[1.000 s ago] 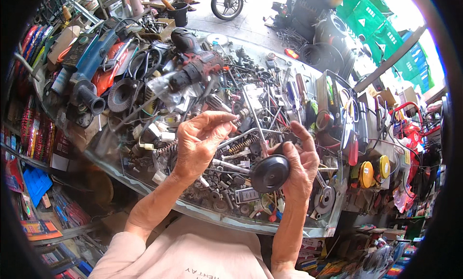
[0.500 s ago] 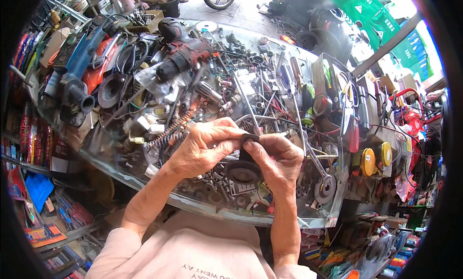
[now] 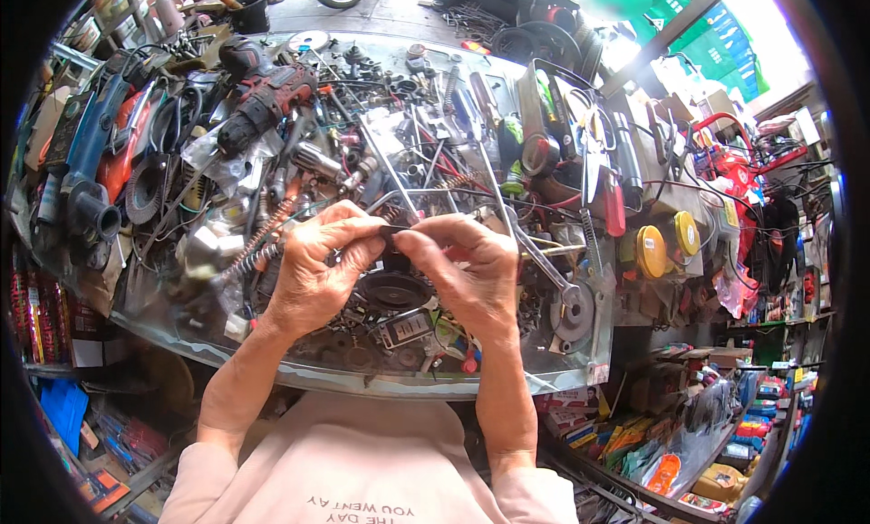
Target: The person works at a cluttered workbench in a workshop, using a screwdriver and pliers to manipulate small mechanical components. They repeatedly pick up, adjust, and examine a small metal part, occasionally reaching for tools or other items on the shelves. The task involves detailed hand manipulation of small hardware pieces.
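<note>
My left hand (image 3: 319, 268) pinches a small, thin dark piece (image 3: 393, 230) between thumb and fingertips. My right hand (image 3: 471, 268) meets it from the other side, its thumb and forefinger also closed on that piece. The fingers cover much of it, so its exact kind cannot be made out. Just below the fingertips shows a black round part with a raised rim (image 3: 392, 291); whether it lies on the bench or is joined to the dark piece, I cannot tell. A small rectangular framed part (image 3: 404, 328) lies beside it.
The glass-topped bench (image 3: 272, 370) is heaped with loose metal parts. A cordless drill (image 3: 263, 102) lies at far left, near a blue angle grinder (image 3: 91, 175). Coil springs (image 3: 272, 220) are by my left hand. At right are a long wrench (image 3: 544, 266), scissors (image 3: 594, 148) and yellow round discs (image 3: 652, 251).
The view has swung to the right, so the bench sits further left. Both hands stay together at the dark piece; my right fingers have shifted their grip and spread a little from it.
</note>
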The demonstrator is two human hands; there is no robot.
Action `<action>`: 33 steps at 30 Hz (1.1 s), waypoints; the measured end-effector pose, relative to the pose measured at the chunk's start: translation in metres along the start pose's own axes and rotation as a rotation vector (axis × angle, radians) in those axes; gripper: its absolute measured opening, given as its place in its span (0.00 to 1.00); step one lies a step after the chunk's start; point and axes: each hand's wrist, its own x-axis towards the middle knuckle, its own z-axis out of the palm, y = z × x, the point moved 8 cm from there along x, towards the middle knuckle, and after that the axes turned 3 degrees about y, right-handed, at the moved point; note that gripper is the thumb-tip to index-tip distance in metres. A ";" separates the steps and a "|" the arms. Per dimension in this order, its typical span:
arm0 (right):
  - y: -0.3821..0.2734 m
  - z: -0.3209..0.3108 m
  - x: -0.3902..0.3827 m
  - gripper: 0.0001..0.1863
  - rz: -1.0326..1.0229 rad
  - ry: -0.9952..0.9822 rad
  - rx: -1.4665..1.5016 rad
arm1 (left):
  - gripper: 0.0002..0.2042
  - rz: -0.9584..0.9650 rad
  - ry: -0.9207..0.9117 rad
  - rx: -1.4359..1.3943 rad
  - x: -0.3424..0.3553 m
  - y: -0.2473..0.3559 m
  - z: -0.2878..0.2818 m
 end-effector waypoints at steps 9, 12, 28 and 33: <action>-0.015 -0.063 -0.087 0.06 0.089 0.060 -0.325 | 0.08 -0.186 0.123 -0.101 -0.008 -0.024 -0.004; 0.001 -0.043 -0.121 0.06 0.093 -0.029 -0.582 | 0.08 -0.170 0.118 -0.055 -0.005 -0.020 -0.001; 0.001 -0.055 -0.137 0.06 0.039 0.148 -0.668 | 0.09 -0.067 0.123 -0.357 -0.004 -0.007 -0.025; -0.003 -0.112 -0.144 0.06 0.135 0.480 -0.820 | 0.07 -0.121 0.215 -0.677 -0.010 -0.021 -0.066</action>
